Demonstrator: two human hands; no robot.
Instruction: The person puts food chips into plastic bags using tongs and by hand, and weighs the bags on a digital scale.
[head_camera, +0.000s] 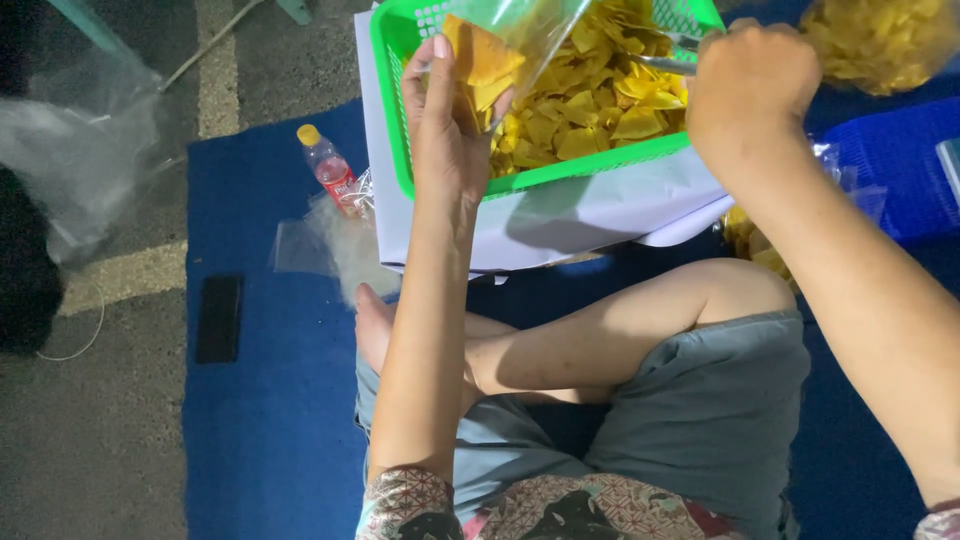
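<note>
Your left hand (445, 130) grips a clear plastic bag (510, 45) partly filled with yellow chips (482, 60), held over the near-left corner of the green basket (400, 120). Your right hand (750, 80) is closed on metal tongs (665, 62) that reach into the basket's heap of chips (590, 110) — at its right edge. Left of the basket, on the blue mat (260, 400), stand a small bottle (328, 168) and loose clear bags (330, 240) — a black phone (218, 318) lies farther left.

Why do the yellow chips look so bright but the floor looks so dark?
In the head view, strong light falls on the chips and green basket; the left hand casts a shadow on the white sheet; the floor at the left stays dim; the clear bag glares slightly.
</note>
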